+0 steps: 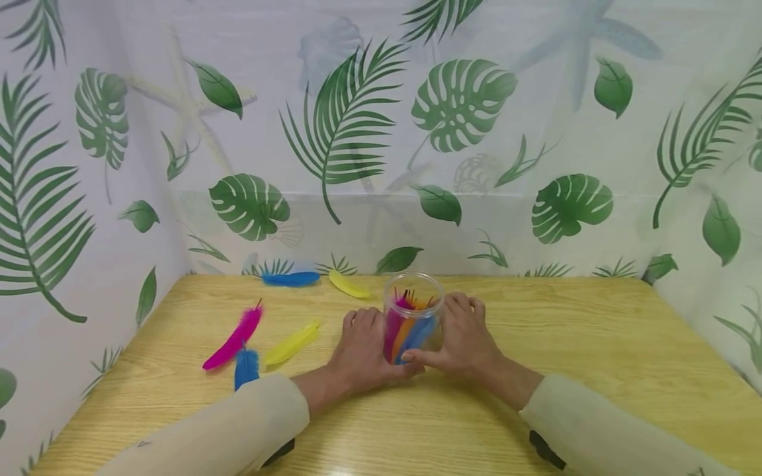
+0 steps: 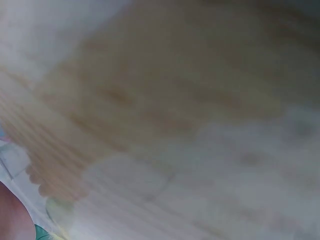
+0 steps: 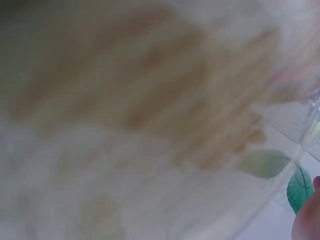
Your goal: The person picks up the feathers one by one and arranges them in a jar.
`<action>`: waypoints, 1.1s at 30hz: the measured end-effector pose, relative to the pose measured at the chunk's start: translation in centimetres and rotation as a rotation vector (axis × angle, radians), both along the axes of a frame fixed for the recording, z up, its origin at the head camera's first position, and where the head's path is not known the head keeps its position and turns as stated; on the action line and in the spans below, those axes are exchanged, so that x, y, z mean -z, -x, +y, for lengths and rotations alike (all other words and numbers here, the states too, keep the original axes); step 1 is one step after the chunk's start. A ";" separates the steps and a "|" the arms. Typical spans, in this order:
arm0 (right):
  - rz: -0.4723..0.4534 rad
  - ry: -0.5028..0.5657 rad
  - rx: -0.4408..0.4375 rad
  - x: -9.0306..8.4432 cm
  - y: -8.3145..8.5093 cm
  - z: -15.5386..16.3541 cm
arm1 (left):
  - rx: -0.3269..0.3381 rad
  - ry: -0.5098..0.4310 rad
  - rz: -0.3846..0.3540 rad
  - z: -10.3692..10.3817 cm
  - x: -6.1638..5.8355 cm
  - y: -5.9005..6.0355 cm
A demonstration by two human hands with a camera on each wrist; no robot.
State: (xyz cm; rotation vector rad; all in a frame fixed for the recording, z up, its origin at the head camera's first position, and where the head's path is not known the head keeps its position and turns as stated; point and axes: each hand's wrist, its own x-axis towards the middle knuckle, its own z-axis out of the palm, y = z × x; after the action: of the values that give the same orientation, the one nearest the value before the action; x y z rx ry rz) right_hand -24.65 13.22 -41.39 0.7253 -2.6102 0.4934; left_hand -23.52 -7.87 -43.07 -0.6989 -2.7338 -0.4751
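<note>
clear jar (image 1: 413, 317) stuffed with pink, orange and blue feathers; loose ones are magenta (image 1: 234, 338), blue (image 1: 290, 279), yellow (image 1: 292, 343). light wood-grain table (image 1: 595, 344), white curtain (image 1: 536, 132) with green leaf print, cream sleeves (image 1: 226, 430)

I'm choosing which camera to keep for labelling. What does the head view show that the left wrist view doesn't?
Only the head view shows the clear jar of coloured feathers held between the left hand and right hand, plus loose feathers on the table: a pink feather, two blue ones and two yellow ones.

Only the left wrist view shows a blurred close-up with a sliver of skin in the corner.

Both share the wooden table and the leaf-print backdrop.
</note>
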 end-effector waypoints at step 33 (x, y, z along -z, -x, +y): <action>-0.102 -0.046 -0.122 0.8 1.1 1.6 | 0.050 0.137 0.026 -0.4 0.1 0.5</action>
State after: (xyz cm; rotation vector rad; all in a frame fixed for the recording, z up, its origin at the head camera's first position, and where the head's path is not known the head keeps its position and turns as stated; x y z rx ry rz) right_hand -25.73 14.80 -42.14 0.9003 -2.6902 0.5201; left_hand -24.01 -8.23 -43.22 -0.8025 -2.7501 -0.2885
